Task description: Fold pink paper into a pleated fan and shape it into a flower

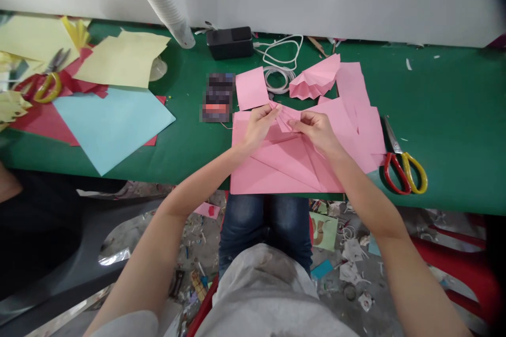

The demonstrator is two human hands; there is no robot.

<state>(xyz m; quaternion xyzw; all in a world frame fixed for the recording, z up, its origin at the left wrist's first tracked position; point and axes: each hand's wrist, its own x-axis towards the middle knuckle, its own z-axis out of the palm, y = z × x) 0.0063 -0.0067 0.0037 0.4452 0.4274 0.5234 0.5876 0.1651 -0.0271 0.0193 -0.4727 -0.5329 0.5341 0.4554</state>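
Between my hands is a piece of pink paper [285, 118] with narrow pleats folded into it. My left hand [261, 124] pinches its left end, while my right hand [315, 127] grips the right side between thumb and fingers. Under both hands lie pink paper sheets [272, 168], some with crease lines. A pleated pink paper fan [315, 79] rests beyond my right hand. Past my left hand sits a small pink paper square [252, 88].
Scissors [404, 163] with red and yellow handles lie at the right. Behind are a coiled white cable [279, 79], a black box [230, 42] and leaning stacked paper cups [168, 8]. Blue paper [110, 121] and more scissors [47, 81] lie left, near another person's dark sleeve [35, 221].
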